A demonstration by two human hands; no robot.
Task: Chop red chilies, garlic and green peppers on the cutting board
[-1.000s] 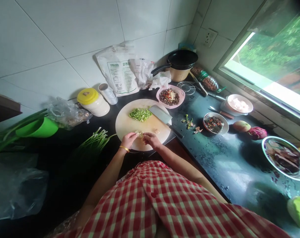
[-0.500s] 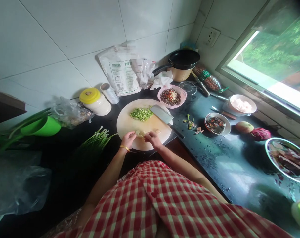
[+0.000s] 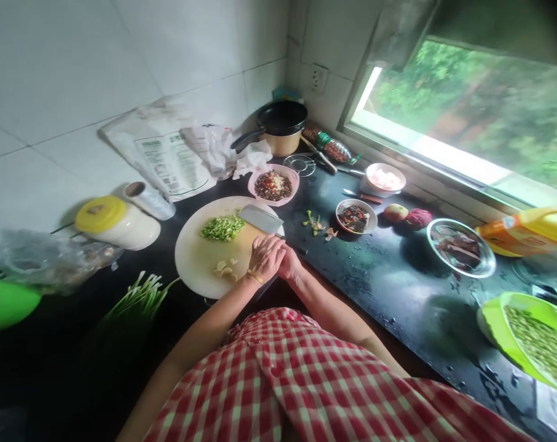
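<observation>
Garlic [image 3: 226, 271] lies near the front edge of the cutting board [image 3: 188, 270], apparently set apart from chopped greens [image 3: 223, 228] against mixing, while left hand [image 3: 266, 256] overlaps right hand [image 3: 290, 262] by the right edge, any grip indeterminable.

Right hand [image 3: 291, 264] partly covered.
From here, left hand [image 3: 266, 258] hides its fingers, both hide part of the cleaver [image 3: 261, 219]; green basin [image 3: 495, 328] cropped right, bag print [image 3: 161, 161] blurred.
</observation>
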